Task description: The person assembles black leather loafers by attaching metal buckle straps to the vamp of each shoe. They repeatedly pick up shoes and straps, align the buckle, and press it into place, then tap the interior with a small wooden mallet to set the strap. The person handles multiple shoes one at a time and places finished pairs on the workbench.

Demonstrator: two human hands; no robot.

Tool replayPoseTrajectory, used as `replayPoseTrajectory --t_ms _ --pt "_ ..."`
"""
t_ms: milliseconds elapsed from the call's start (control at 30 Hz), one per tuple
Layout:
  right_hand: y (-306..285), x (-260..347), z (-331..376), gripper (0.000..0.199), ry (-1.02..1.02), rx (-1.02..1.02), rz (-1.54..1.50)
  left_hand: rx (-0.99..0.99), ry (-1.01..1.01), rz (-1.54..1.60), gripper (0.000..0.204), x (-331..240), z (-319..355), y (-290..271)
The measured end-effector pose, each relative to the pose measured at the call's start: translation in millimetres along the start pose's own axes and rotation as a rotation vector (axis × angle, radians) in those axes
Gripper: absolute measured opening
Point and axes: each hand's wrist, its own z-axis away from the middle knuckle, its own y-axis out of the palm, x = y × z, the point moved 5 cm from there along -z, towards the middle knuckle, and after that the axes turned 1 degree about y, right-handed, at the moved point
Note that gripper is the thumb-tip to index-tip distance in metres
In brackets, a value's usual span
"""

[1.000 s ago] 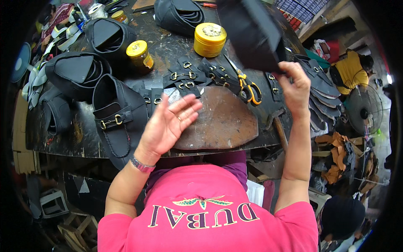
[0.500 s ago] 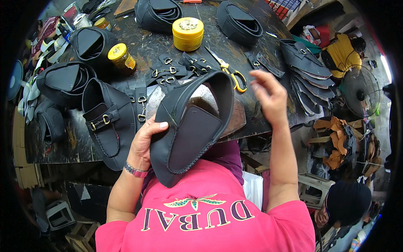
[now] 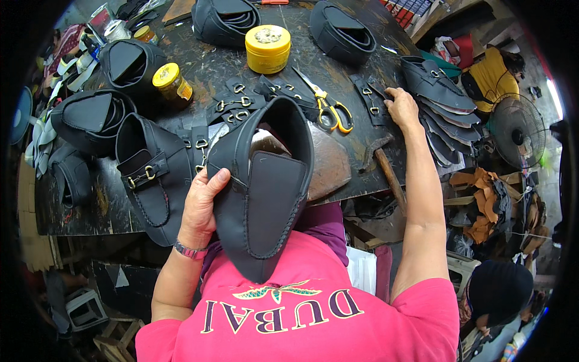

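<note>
A shoemaking workshop is indicated: a scuffed black worktable [image 3: 223, 67] is strewn with black, seam-stitched shoe uppers [image 3: 90, 113], metal-buckled black straps [image 3: 368, 99], yellow-and-black-handled scissors [image 3: 322, 95] and a wooden-handled hammer [image 3: 389, 176]. Layered black pieces [image 3: 447, 123] are stacked at its right, and ragged brown scraps [image 3: 482, 208] are heaped beyond.

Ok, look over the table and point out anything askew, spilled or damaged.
The hammer stands out: its handle juts past the near edge of the table, so it might get knocked off. The table's surface is also scuffed and scratched, probably just wear. I see no spill.
</note>
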Motion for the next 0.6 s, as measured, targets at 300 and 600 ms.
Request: replayPoseTrajectory --t_ms 300,600 --pt "-15.3 -2.7 27.5 0.021 0.671 0.141 -1.846 0.104 0.007 -0.059 0.04 -9.4 4.1 -0.8" --pt "-8.2 75.0 100.0 0.011 0.614 0.282 -2.115 -0.008 -0.058 -0.046 0.033 -7.3 0.7 5.0"
